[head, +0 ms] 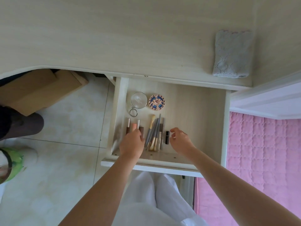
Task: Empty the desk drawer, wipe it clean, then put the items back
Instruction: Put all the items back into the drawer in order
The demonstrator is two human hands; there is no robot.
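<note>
Fingers of my left hand point(131, 141) curl over the lip glosses point(133, 126) in the open drawer point(195, 108), while my right hand point(180, 140) hovers loosely curled, holding nothing, just beside the black lipstick point(167, 137). Brushes point(154, 134) lie between my hands; the folded cloth point(232, 54) rests on the desk point(114, 38) far beyond my right hand.

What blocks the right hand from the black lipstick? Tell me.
Nothing visible. The right hand hovers just right of the black lipstick, with bare drawer floor between them. The brushes lie on the lipstick's far side.
</note>
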